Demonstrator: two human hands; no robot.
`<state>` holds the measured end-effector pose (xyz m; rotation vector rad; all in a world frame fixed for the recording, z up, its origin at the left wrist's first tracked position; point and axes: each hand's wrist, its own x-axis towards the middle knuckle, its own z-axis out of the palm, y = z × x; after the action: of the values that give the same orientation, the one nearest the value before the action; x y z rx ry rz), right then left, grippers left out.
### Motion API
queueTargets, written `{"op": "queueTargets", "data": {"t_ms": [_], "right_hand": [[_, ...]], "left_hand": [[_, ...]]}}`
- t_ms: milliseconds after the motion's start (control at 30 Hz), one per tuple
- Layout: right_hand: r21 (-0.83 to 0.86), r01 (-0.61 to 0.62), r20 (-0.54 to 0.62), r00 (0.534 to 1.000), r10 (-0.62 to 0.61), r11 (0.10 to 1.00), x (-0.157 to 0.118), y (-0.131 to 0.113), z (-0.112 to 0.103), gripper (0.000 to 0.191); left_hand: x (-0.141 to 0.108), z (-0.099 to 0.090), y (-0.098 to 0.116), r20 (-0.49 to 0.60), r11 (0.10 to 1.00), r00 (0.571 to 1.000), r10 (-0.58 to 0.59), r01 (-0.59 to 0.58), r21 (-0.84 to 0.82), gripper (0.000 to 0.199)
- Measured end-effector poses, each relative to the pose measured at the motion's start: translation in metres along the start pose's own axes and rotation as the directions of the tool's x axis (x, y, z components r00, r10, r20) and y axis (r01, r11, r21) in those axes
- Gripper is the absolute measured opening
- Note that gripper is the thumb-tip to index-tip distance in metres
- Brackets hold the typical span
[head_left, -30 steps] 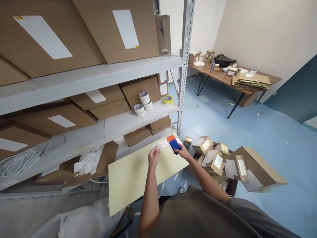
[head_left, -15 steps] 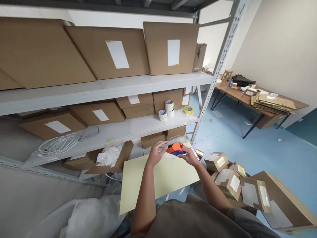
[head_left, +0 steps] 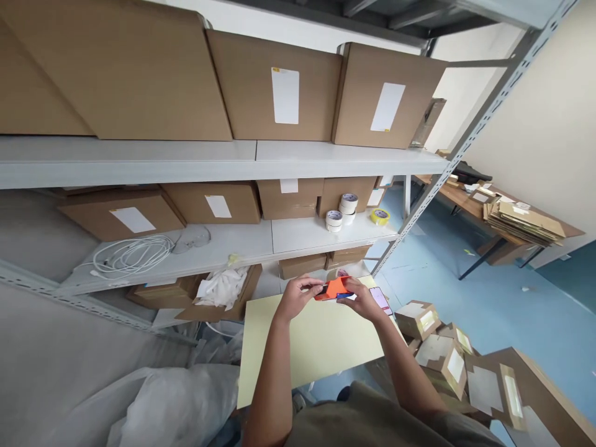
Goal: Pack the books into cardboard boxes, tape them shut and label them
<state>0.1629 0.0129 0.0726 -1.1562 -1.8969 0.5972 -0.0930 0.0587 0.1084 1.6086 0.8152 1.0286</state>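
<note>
Both hands hold an orange-and-blue plastic object (head_left: 336, 287) above the cream-coloured tabletop (head_left: 321, 338). My left hand (head_left: 298, 297) is closed on its left end, thumb and fingers pinching near a dark part. Around the right end, my right hand (head_left: 362, 299) is closed, with the thumb low by the blue underside. The orange top rises to a peak in the middle. Its exact kind cannot be made out, since the fingers cover both ends. Just right of my right hand, a phone (head_left: 380, 300) with a lit screen lies on the tabletop.
Ahead stands a metal shelf rack (head_left: 223, 171) with large cartons (head_left: 279, 93). White tape rolls (head_left: 334, 221), a yellow tape roll (head_left: 380, 216) and a coiled white cable (head_left: 135, 256) lie on its middle shelf. Small boxes (head_left: 442, 360) are piled at right; plastic wrapping (head_left: 181, 403) lies at left.
The camera view has shifted, so the shelf and tabletop appear farther right. The orange-and-blue object has tilted slightly, showing less blue, and both hands still hold it. More of the phone shows.
</note>
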Motion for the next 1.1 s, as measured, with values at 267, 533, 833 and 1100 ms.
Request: {"op": "queueTargets", "data": {"t_ms": [267,533,833,1100], "right_hand": [[0.009,-0.057,0.034,0.998,0.057,0.998,0.016,0.015,0.022,0.027],[0.144,-0.029,0.095,0.995,0.015,0.989,0.057,0.011,-0.007,0.034],[0.249,-0.053,0.202,0.979,0.002,0.967,0.078,0.022,-0.027,0.035],[0.285,-0.066,0.249,0.968,-0.008,0.956,0.078,0.043,-0.033,0.036]], "left_hand": [[0.011,-0.007,-0.011,-0.293,0.984,0.95,0.111,-0.063,0.169,0.028],[0.046,0.012,0.001,-0.46,0.883,0.811,0.361,-0.14,0.447,0.029],[0.066,0.021,0.003,-0.46,0.771,0.737,0.496,-0.129,0.624,0.026],[0.058,0.035,0.015,-0.424,0.682,0.699,0.575,-0.124,0.721,0.023]]}}
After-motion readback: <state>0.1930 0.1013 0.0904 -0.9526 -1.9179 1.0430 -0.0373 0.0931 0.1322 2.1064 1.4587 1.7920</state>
